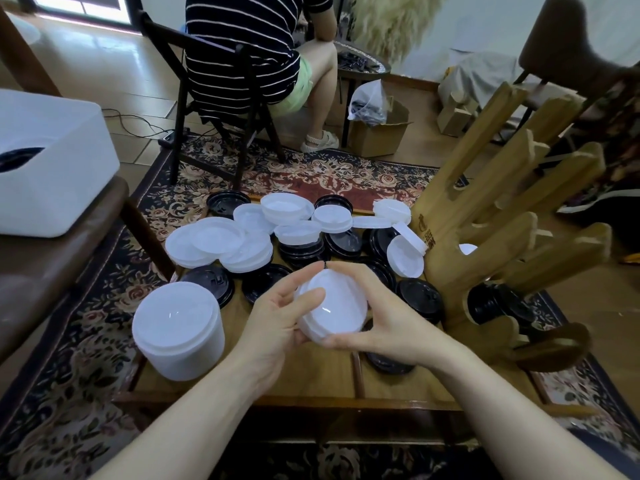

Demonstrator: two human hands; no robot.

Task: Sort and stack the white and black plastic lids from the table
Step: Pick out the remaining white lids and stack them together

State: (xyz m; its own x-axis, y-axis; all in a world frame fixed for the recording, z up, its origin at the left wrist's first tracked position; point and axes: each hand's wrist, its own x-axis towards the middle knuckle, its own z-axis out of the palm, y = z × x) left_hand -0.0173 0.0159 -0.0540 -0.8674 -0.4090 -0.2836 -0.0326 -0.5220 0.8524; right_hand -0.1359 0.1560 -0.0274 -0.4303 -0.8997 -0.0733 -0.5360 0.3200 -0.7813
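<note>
Both hands hold a small stack of white lids (334, 308) above the low wooden table (311, 379). My left hand (277, 318) cups its left side with the thumb on top. My right hand (375, 317) wraps its right and lower edge. A tall stack of white lids (178, 329) stands at the table's near left. Loose white lids (221, 242) lie scattered across the far half. Black lids (420, 299) lie flat among and under them, some in short piles (301, 252).
A wooden hand-shaped rack (495, 216) stands at the table's right, with black lids (491, 303) in its base. A person sits on a black chair (221, 109) beyond the table. A white box (48, 161) rests on a brown seat to the left. A patterned rug covers the floor.
</note>
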